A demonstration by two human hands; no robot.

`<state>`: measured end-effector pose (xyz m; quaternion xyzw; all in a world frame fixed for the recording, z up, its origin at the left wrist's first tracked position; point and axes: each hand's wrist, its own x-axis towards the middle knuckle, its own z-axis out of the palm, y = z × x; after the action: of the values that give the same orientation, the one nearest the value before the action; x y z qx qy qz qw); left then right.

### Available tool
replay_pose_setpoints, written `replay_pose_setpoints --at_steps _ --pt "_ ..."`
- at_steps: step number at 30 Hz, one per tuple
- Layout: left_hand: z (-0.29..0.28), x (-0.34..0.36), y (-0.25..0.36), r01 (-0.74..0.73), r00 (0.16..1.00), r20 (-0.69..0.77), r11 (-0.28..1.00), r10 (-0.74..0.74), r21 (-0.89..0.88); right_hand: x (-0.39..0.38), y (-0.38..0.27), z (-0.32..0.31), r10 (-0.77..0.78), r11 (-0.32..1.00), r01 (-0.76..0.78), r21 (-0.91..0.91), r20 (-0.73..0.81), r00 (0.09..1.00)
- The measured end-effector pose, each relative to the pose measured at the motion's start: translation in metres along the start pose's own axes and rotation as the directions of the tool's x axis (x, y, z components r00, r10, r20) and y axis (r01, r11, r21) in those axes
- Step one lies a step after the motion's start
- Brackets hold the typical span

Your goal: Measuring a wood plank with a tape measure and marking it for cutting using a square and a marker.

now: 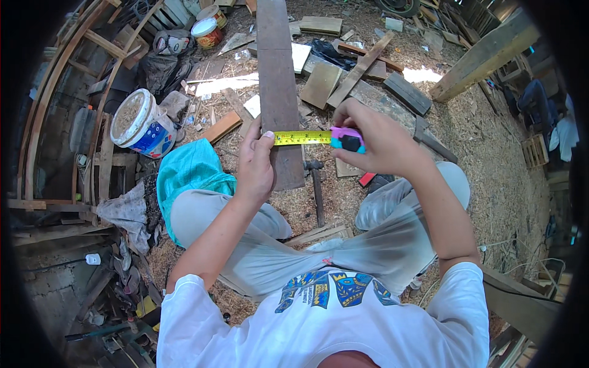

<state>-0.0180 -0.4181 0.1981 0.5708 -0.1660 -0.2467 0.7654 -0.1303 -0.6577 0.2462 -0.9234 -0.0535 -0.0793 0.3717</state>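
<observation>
Item one: tape measure [319,138], comprising a yellow blade [304,138] and a small case [350,142] in pink, teal and black; probably light, the case stiff and smooth, perhaps a little slippery, the blade thin, springy and liable to buckle if twisted. Best hold: the case by its sides, the blade by its free end. Position: across the board [280,80] near its near end, the blade running from the left edge past the right edge, the case beyond that edge; whether the blade lies wholly flat is unclear. Left hand [254,164]: at the board's left edge, thumb pinning the blade's free end, fingers along that edge, their tips partly hidden. Right hand [371,138]: closed around the case, thumb below, fingers above, off the board's right edge. Item two: board, one, long, brown, flat; likely stiff and fairly heavy, best taken by both long edges. Item three: hammer [318,193], one, on the ground [334,211] just beside the board's near right corner, untouched by either hand.
</observation>
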Motion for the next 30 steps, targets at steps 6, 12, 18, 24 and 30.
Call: replay_pose_setpoints --at_steps 6,12,18,24,30 --pt "0.011 0.001 -0.006 0.043 0.999 0.034 0.998 -0.041 -0.049 0.017 -0.018 0.009 0.018 1.000 -0.017 0.023 -0.038 0.999" --pt "0.011 0.009 -0.009 0.110 0.990 0.092 0.990 -0.103 -0.084 0.026 -0.002 0.019 -0.061 0.974 0.117 0.192 -0.275 0.959" --pt "0.011 0.005 -0.013 0.047 0.993 0.111 0.996 -0.037 -0.081 0.023 0.006 0.019 -0.069 0.964 0.136 0.230 -0.276 0.959" --pt "0.012 0.003 -0.023 0.027 0.998 0.062 0.998 -0.024 -0.054 0.021 0.001 0.017 -0.085 0.983 0.118 0.143 -0.216 0.973" --pt "0.019 0.001 -0.023 0.102 0.992 0.074 0.995 -0.101 -0.010 0.018 -0.004 0.015 -0.030 0.989 0.060 0.135 -0.217 0.976"
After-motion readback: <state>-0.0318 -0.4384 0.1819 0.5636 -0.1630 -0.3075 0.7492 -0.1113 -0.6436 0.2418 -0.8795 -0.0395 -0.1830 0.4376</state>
